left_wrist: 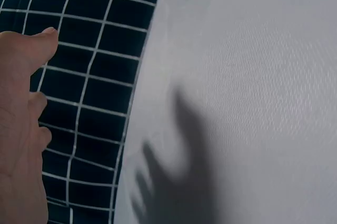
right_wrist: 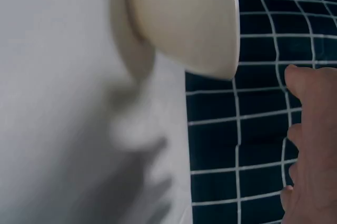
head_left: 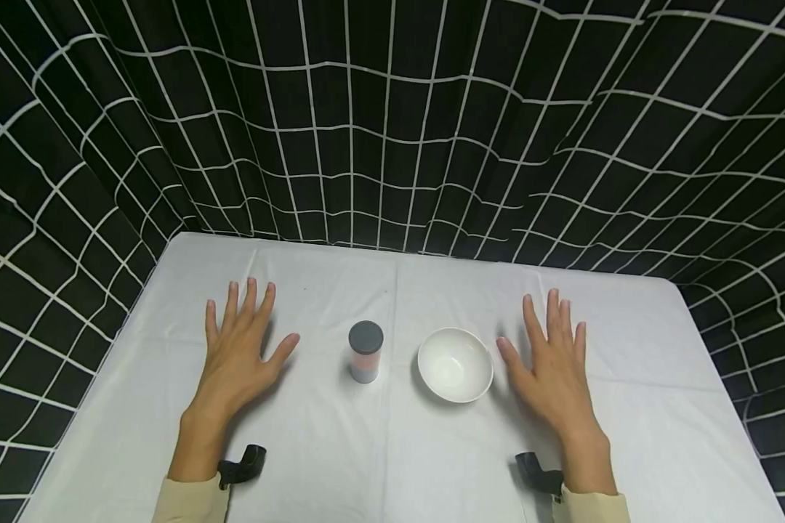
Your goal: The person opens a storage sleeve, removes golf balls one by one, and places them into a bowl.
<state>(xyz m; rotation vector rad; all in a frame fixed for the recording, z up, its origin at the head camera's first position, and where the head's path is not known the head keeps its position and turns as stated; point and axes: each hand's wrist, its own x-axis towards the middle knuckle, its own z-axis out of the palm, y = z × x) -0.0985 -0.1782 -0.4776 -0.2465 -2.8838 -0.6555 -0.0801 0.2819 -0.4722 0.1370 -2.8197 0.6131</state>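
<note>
Fingers spread, my left hand point(head_left: 235, 363) hovers over the left side of the white-covered table, holding nothing. To its right stands a small upright container point(head_left: 365, 361) with a dark grey lid and a pinkish, see-through body. A white bowl point(head_left: 455, 365), upright with nothing visible inside, sits right of the container. My right hand point(head_left: 552, 370) is just right of the bowl, fingers spread, with its thumb near the rim but apart from it. In the right wrist view the bowl point(right_wrist: 184, 19) appears at the top, with the right hand point(right_wrist: 316, 140) at the edge.
White cloth point(head_left: 314, 465) covers the table. A black curtain with a white grid point(head_left: 366, 145) hangs behind it and on both sides. Each wrist carries a black camera mount, the left mount point(head_left: 243, 465) and the right mount point(head_left: 538, 476), below beige sleeves.
</note>
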